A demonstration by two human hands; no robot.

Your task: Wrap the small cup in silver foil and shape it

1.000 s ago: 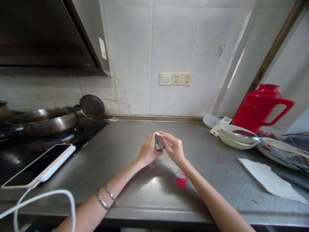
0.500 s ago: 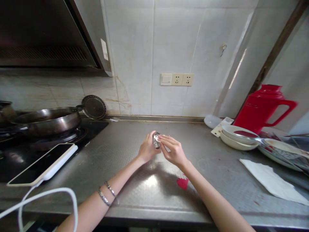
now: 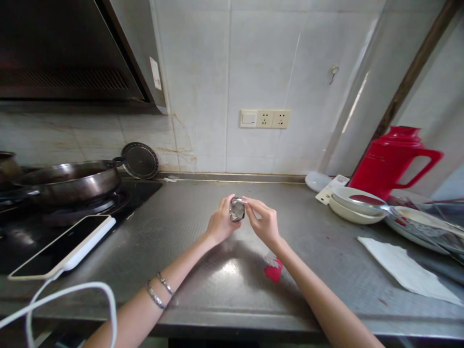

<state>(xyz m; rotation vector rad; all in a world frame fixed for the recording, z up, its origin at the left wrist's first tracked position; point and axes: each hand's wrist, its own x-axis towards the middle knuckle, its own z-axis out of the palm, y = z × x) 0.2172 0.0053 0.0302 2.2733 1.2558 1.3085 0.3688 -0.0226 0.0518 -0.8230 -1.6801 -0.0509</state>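
Left hand (image 3: pixel 222 222): fingers curled round small, rounded, crinkled silver foil-like piece (image 3: pixel 237 211) | right hand (image 3: pixel 264 223): fingertips pinching its upper edge | best: left steady, right gentle.

Pretty dim, greyish light tbh. Glare blob on the metal surface (image 3: pixel 203 285), soft shadow beside it, range hood (image 3: pixel 61 43) nearly black. Edges look wide-angle stretched, silvery thing (image 3: pixel 237 211) kinda mushy.

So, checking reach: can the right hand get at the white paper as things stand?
Probably yes; nothing visible stands between the right hand and the white paper, though that hand's fingers are at the silvery object.
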